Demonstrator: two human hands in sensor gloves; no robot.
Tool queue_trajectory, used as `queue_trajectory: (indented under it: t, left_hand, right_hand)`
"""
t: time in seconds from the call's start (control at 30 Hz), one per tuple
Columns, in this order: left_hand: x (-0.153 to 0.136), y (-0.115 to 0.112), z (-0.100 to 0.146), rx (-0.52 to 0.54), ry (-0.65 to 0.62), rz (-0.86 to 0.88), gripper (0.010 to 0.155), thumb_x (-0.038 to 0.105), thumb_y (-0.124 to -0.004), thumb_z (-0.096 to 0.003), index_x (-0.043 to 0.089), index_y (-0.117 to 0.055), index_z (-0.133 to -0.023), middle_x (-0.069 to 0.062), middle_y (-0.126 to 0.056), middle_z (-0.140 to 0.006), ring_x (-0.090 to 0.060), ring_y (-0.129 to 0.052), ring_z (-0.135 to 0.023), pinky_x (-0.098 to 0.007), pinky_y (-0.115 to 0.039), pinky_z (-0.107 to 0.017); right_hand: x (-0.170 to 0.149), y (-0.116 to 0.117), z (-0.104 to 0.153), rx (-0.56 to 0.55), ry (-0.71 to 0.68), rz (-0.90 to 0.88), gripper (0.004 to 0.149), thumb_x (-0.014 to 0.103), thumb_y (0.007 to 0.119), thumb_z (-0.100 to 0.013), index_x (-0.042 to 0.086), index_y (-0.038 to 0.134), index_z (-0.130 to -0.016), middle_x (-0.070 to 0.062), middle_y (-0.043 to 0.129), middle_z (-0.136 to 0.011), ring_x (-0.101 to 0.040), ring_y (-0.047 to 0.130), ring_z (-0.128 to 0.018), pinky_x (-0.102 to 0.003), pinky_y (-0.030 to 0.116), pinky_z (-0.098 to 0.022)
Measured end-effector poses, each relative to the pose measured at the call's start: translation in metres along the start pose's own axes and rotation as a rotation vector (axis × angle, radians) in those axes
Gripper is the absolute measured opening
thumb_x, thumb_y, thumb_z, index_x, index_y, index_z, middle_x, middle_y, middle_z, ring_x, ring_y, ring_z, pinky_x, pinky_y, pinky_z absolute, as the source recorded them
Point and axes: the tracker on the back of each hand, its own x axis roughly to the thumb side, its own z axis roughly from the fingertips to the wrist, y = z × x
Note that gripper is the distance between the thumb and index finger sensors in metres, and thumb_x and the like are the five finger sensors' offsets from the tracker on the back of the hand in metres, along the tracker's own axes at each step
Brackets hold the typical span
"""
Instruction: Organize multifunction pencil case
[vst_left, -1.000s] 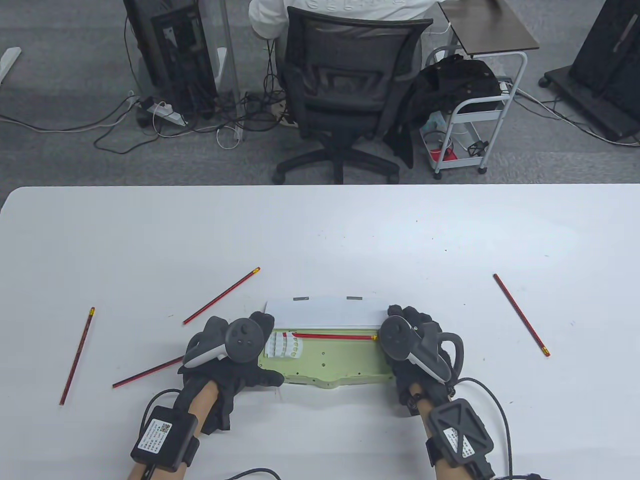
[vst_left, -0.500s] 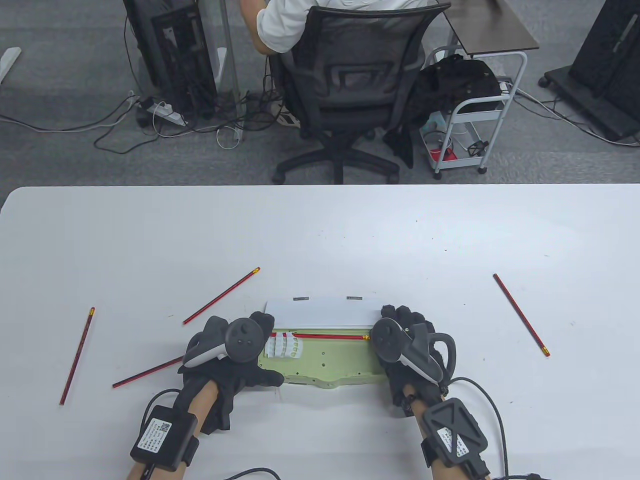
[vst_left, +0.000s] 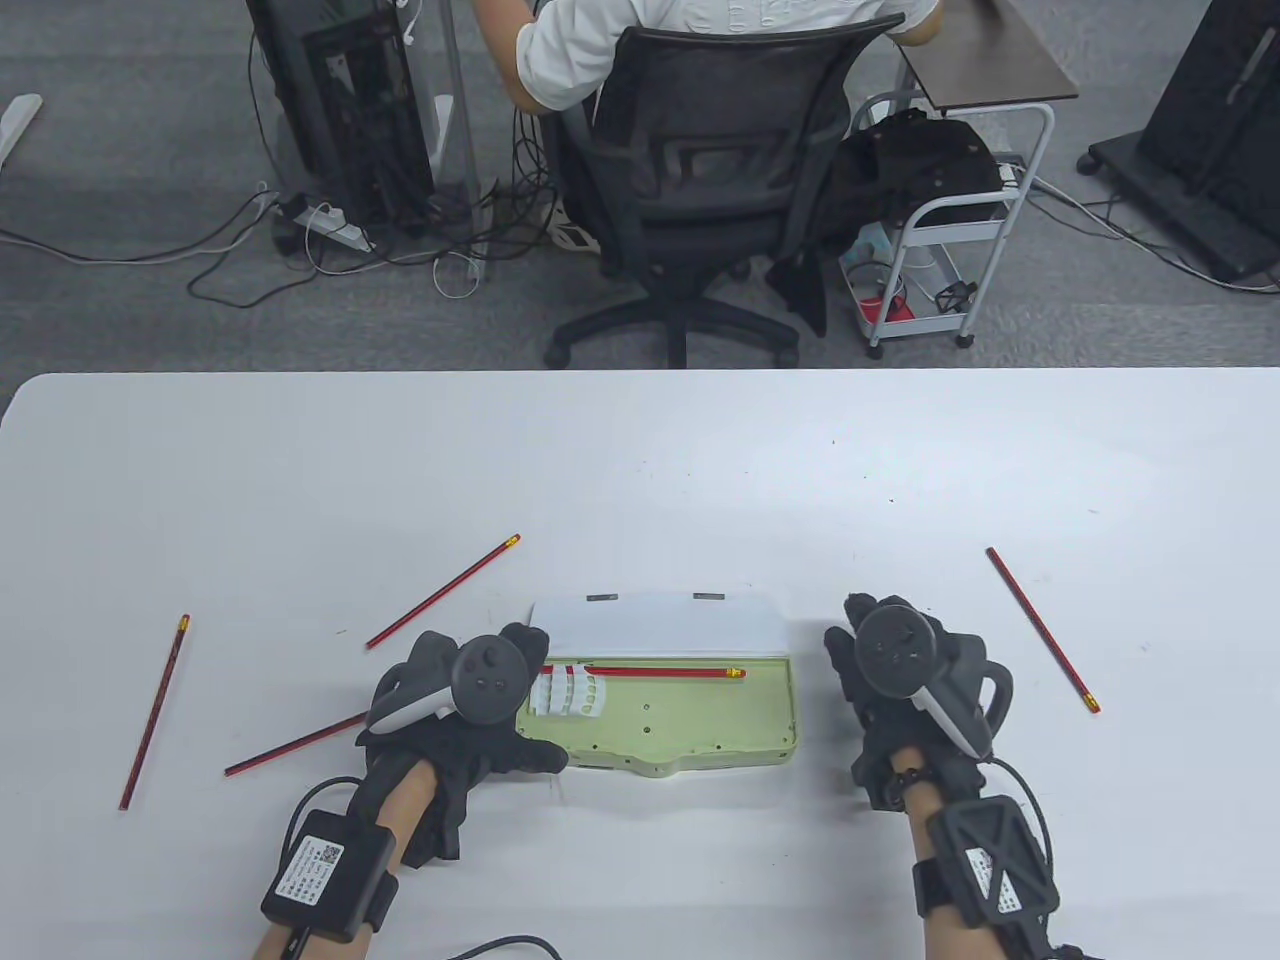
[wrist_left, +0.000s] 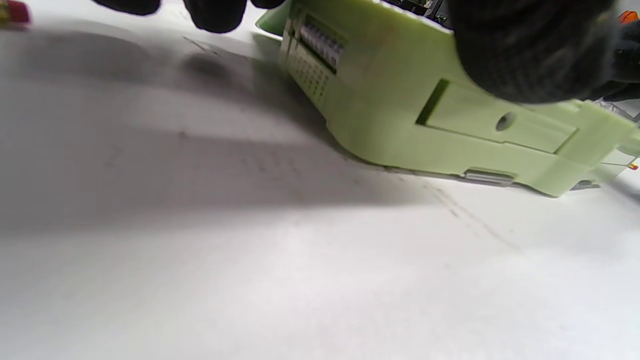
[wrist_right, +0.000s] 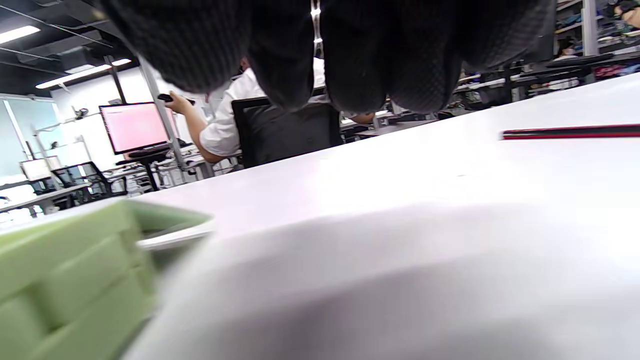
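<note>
A light green pencil case (vst_left: 690, 725) lies open near the table's front edge, its white lid (vst_left: 660, 625) raised at the back. One red pencil (vst_left: 665, 671) lies inside along the back wall. My left hand (vst_left: 500, 715) grips the case's left end, thumb on the front side and fingers at the back. In the left wrist view the thumb (wrist_left: 525, 50) presses on the case (wrist_left: 400, 115). My right hand (vst_left: 885, 655) hovers empty just right of the case. The right wrist view shows its fingers (wrist_right: 350, 50) above the table, the case corner (wrist_right: 65, 270) at lower left.
Three red pencils lie loose left of the case: one (vst_left: 443, 592) behind my left hand, one (vst_left: 295, 745) partly under it, one (vst_left: 155, 710) far left. Another pencil (vst_left: 1040, 628) lies right of my right hand, also in the right wrist view (wrist_right: 570, 132). An occupied office chair (vst_left: 700, 200) stands beyond the table.
My right hand let go of the pencil in the case and drew away to the right, off the case's right end. The left hand has not moved.
</note>
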Motion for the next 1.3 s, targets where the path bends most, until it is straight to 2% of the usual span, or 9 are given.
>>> queue_trajectory:
  t: [0.33,0.53,0.77,0.97,1.03,1.3]
  left_hand:
    - [0.001,0.001,-0.001,-0.008,0.007,-0.011,0.115,0.064,-0.08,-0.0363,0.008,-0.018,-0.116,-0.026,-0.026,-0.124,-0.052,-0.047,-0.113,-0.077,-0.048,-0.071]
    - [0.001,0.001,-0.001,-0.01,0.007,-0.008,0.115,0.064,-0.08,-0.0364,0.008,-0.018,-0.116,-0.026,-0.026,-0.124,-0.053,-0.047,-0.113,-0.077,-0.048,-0.071]
    - [0.001,0.001,-0.001,-0.011,0.01,-0.011,0.115,0.064,-0.08,-0.0365,0.008,-0.018,-0.116,-0.026,-0.026,-0.124,-0.052,-0.047,-0.113,-0.077,-0.048,-0.071]
    - [0.001,0.0,-0.001,-0.013,0.008,-0.005,0.115,0.064,-0.08,-0.0366,0.008,-0.018,-0.116,-0.026,-0.026,-0.124,-0.052,-0.047,-0.113,-0.077,-0.048,-0.071]
    - [0.001,0.0,-0.001,-0.011,0.008,-0.007,0.115,0.064,-0.079,-0.0366,0.008,-0.018,-0.116,-0.026,-0.025,-0.124,-0.053,-0.047,-0.113,-0.077,-0.048,-0.071]
    - [0.001,0.0,-0.001,-0.011,0.008,-0.005,0.115,0.064,-0.079,-0.0366,0.008,-0.018,-0.116,-0.026,-0.025,-0.124,-0.053,-0.047,-0.113,-0.077,-0.048,-0.071]
  right_hand:
    - [-0.088,-0.029,-0.022,0.041,0.253,0.202,0.055,0.037,0.079,-0.05,0.009,0.075,-0.098,-0.023,0.078,-0.097,-0.05,0.082,-0.086,-0.063,0.069,-0.066]
    - [-0.121,-0.027,-0.034,0.094,0.394,0.297,0.053,0.032,0.081,-0.05,0.008,0.075,-0.097,-0.023,0.078,-0.095,-0.048,0.085,-0.083,-0.062,0.072,-0.065]
    - [-0.134,-0.007,-0.043,0.187,0.485,0.471,0.052,0.031,0.082,-0.05,0.007,0.076,-0.096,-0.023,0.081,-0.093,-0.046,0.087,-0.08,-0.06,0.075,-0.063]
    - [-0.139,0.004,-0.046,0.264,0.527,0.516,0.049,0.031,0.082,-0.051,0.007,0.078,-0.093,-0.02,0.084,-0.089,-0.043,0.089,-0.077,-0.059,0.076,-0.062]
    - [-0.138,0.006,-0.046,0.207,0.523,0.518,0.048,0.029,0.082,-0.05,0.006,0.079,-0.091,-0.021,0.085,-0.087,-0.043,0.09,-0.075,-0.059,0.077,-0.061]
    - [-0.125,0.013,-0.047,0.207,0.449,0.674,0.041,0.026,0.081,-0.049,0.004,0.084,-0.084,-0.019,0.091,-0.077,-0.039,0.096,-0.067,-0.057,0.082,-0.057]
